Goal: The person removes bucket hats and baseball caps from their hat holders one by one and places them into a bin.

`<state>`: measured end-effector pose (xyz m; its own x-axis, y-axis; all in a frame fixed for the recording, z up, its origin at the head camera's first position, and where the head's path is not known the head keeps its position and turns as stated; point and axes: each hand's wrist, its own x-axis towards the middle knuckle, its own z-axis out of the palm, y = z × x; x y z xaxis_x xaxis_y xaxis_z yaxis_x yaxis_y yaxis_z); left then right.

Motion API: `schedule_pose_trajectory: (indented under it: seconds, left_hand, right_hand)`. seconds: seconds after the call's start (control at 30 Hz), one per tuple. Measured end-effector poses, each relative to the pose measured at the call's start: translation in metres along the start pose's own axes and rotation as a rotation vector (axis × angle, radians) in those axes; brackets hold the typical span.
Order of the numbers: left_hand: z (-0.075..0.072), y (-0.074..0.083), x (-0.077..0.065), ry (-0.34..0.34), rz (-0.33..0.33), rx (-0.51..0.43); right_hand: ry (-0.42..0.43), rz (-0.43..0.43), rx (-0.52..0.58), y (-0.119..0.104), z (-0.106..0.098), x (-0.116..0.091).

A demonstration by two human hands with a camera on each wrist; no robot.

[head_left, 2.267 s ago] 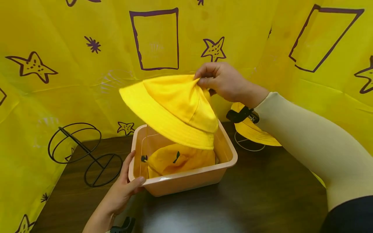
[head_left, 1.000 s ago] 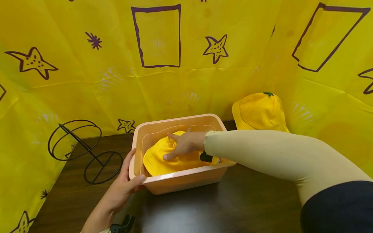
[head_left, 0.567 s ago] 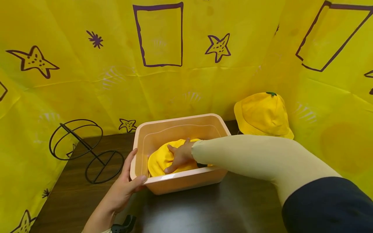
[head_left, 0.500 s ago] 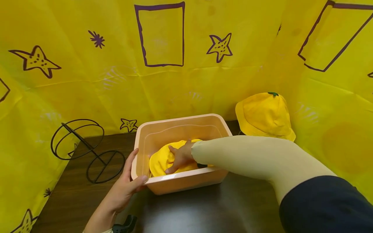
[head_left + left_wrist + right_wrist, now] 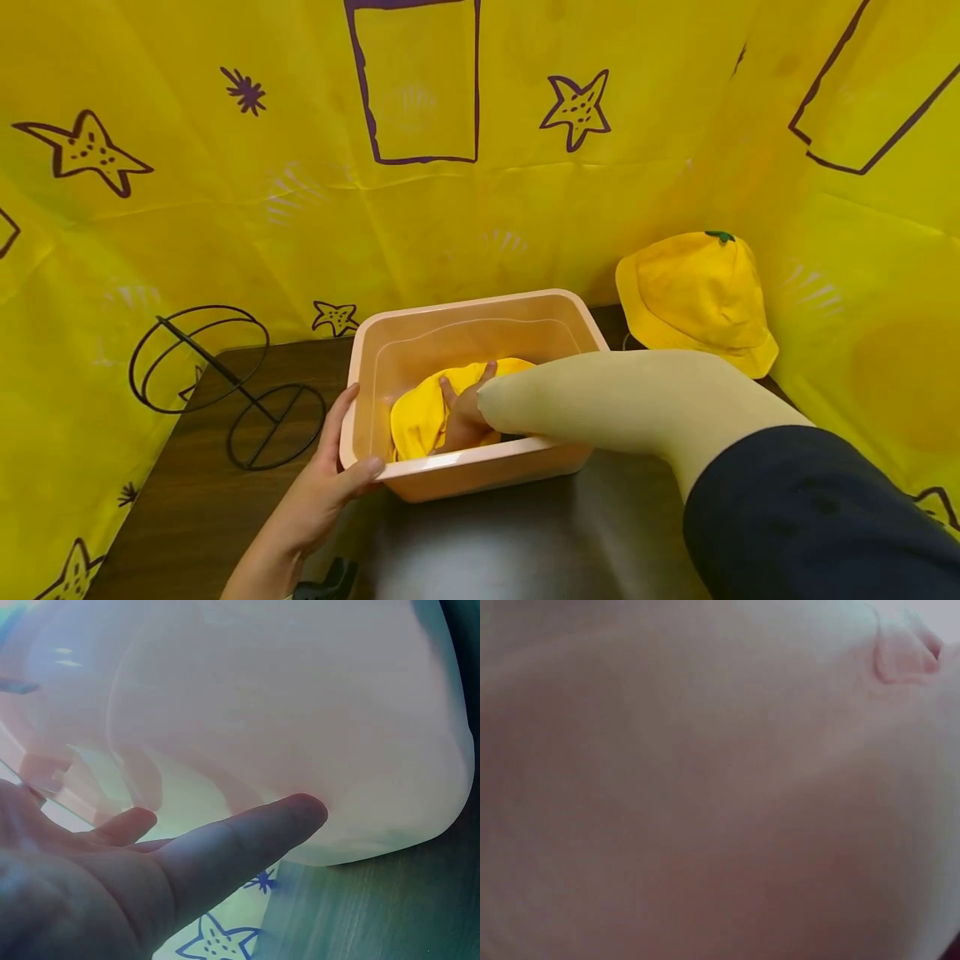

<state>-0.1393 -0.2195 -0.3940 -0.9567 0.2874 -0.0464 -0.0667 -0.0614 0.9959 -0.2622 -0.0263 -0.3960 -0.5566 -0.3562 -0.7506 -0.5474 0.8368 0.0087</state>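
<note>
A peach plastic basin (image 5: 480, 475) stands on the dark table. My left hand (image 5: 322, 492) holds its near left corner, thumb over the rim; in the left wrist view the fingers (image 5: 247, 836) lie along the outer wall. Inside the basin is a yellow bucket hat (image 5: 416, 417), crumpled. My right hand (image 5: 467, 417) reaches down into the basin and presses on this hat with spread fingers, its lower part hidden by the front rim. Skin close to the lens fills the right wrist view. The second hat seen earlier in the basin is hidden.
A black wire hat stand (image 5: 255, 400) lies left of the basin. Another yellow hat (image 5: 693, 296) with a green leaf on top sits at the back right, on a thin wire stand. A yellow printed cloth (image 5: 510, 200) encloses the table (image 5: 195, 492).
My right hand has lowered the yellow bucket hat from above the basin into it, let go its crown, and pressed deeper onto it. My left hand has stayed at the corner.
</note>
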Motion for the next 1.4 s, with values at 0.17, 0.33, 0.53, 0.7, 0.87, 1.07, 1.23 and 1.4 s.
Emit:
schedule_pose_trajectory:
  seconds: [0.17,0.33,0.53,0.7,0.87,1.07,1.23,1.4]
  left_hand:
    - [0.003,0.000,0.000,0.003,-0.001,-0.004]
    - [0.004,0.001,0.000,0.021,-0.013,0.013]
    - [0.001,0.002,-0.002,0.021,-0.007,0.028]
    - [-0.002,0.003,-0.002,0.022,0.002,0.029]
    - [0.000,0.002,-0.001,0.010,-0.004,0.011]
    - [0.003,0.002,0.000,0.003,-0.005,-0.003]
    - [0.002,0.003,0.000,0.007,0.006,0.012]
    - [0.002,0.000,0.000,0.007,0.012,-0.003]
  right_hand:
    - [0.115,0.017,0.022,0.012,-0.002,-0.008]
    - [0.035,-0.007,0.463,0.036,-0.027,-0.037]
    - [0.075,0.107,0.426,0.052,-0.043,-0.069]
    - [0.050,0.108,0.443,0.052,-0.029,-0.062]
    - [0.045,0.139,0.415,0.047,-0.010,-0.043]
    - [0.068,0.175,0.418,0.042,0.002,-0.033]
    - [0.073,0.164,0.396,0.040,0.005,-0.028]
    - [0.040,0.146,0.418,0.045,0.006,-0.017]
